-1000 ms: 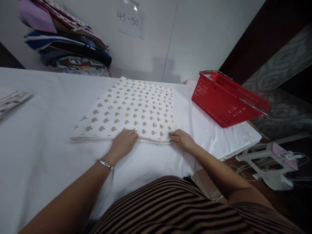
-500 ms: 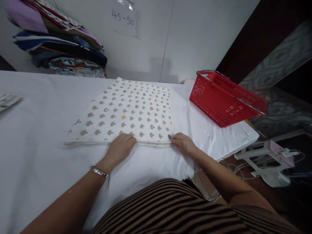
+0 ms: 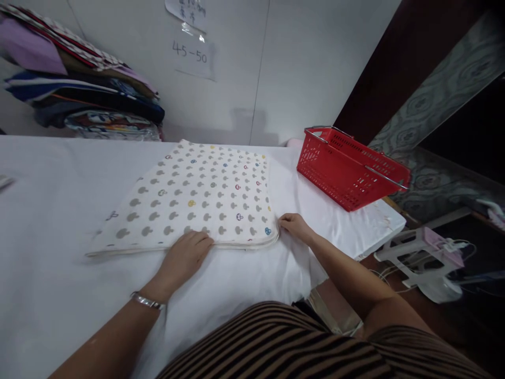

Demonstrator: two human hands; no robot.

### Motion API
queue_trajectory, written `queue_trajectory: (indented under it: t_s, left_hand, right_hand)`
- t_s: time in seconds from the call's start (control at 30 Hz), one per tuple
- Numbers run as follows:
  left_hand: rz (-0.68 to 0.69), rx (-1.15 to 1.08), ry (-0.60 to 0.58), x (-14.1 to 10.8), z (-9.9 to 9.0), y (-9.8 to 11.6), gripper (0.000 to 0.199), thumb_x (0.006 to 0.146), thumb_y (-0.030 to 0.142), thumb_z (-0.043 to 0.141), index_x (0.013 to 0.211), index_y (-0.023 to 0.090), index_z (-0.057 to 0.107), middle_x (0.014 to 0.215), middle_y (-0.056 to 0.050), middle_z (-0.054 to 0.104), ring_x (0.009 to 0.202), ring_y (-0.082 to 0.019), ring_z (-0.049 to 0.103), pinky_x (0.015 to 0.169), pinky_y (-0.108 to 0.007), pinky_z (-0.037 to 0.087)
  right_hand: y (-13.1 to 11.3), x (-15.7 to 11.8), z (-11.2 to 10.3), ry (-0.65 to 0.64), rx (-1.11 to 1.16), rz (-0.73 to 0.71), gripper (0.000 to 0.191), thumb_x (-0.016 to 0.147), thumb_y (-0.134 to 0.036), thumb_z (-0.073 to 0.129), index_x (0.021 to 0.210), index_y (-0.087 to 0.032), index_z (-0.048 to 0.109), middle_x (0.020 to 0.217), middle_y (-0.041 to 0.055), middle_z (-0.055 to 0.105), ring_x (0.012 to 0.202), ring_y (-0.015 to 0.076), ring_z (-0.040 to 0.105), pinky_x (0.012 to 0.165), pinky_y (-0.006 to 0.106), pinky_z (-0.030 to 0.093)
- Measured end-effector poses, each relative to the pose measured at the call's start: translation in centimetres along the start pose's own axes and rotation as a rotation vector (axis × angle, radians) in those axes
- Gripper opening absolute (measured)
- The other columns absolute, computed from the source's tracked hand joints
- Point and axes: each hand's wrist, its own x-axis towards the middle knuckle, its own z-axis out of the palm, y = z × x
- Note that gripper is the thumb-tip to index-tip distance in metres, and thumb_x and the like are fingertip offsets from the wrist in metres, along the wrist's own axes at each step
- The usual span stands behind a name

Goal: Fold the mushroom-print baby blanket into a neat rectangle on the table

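A white folded cloth (image 3: 205, 197) with grey and coloured mushroom prints lies flat on the white-covered table, its layers showing along the front and right edges. My left hand (image 3: 189, 255), with a silver bracelet at the wrist, is closed over the middle of the front edge, fingers together on top; its thumb is hidden. At the cloth's rounded front right corner, my right hand (image 3: 299, 227) pinches the edge between thumb and fingers.
A red plastic basket (image 3: 351, 171) with metal handles stands at the back right. Stacked folded fabrics (image 3: 98, 95) sit at the back left against the wall. Beyond the table's right end is a pink and white stool (image 3: 426, 258) with cables.
My right hand has moved from the front edge round to the right side of the corner, which now looks rounded. My left hand stays on the front edge. The view has shifted slightly.
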Motion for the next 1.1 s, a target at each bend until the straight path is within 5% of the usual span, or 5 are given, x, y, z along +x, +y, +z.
queue_trajectory:
  t_s: [0.3,0.57,0.8,1.0,1.1]
  left_hand:
    - [-0.015,-0.047,0.008,0.2,-0.2,0.1,0.03,0.094,0.029,0.036,0.087,0.019,0.064,0.088,-0.007,0.062,0.083,-0.021,0.054,0.075,-0.036,0.044]
    - [-0.015,-0.071,-0.006,0.2,-0.3,0.2,0.032,0.094,0.029,0.035,0.085,0.019,0.064,0.086,-0.007,0.062,0.081,-0.02,0.054,0.072,-0.036,0.044]
    - [-0.005,-0.037,-0.029,0.1,-0.1,0.0,0.031,0.094,0.03,0.035,0.086,0.019,0.063,0.088,-0.006,0.062,0.083,-0.02,0.054,0.076,-0.036,0.044]
    - [0.001,-0.011,-0.003,0.2,0.0,0.2,0.027,0.093,0.032,0.039,0.095,0.02,0.063,0.093,-0.006,0.063,0.087,-0.021,0.054,0.078,-0.037,0.043]
    - [-0.001,-0.03,-0.027,0.5,0.1,0.2,0.028,0.093,0.032,0.038,0.091,0.021,0.064,0.091,-0.006,0.063,0.085,-0.021,0.054,0.077,-0.036,0.042]
  right_hand:
    - [-0.8,1.4,0.5,-0.012,-0.275,0.081,0.023,0.065,-0.038,0.067,0.06,-0.017,0.061,0.048,-0.0054,0.05,0.048,0.0084,0.041,0.045,0.021,0.028]
    - [-1.9,0.6,0.0,-0.015,-0.06,0.187,0.009,0.064,-0.023,0.062,0.06,-0.016,0.059,0.042,-0.0072,0.043,0.041,0.0065,0.037,0.042,0.02,0.027]
    - [-1.1,0.8,0.2,-0.064,-0.119,0.233,0.01,0.067,-0.021,0.06,0.059,-0.017,0.055,0.037,-0.0076,0.04,0.038,0.0075,0.035,0.04,0.021,0.025]
    - [-1.7,-0.4,-0.2,0.088,-0.318,-0.176,0.007,0.072,-0.022,0.059,0.076,-0.017,0.063,0.064,-0.0022,0.059,0.06,0.0114,0.052,0.057,0.022,0.04]
    - [-1.6,-1.6,-0.7,-0.019,-0.336,-0.483,0.016,0.076,-0.014,0.054,0.085,-0.018,0.066,0.078,0.0011,0.063,0.07,0.0126,0.056,0.067,0.025,0.045]
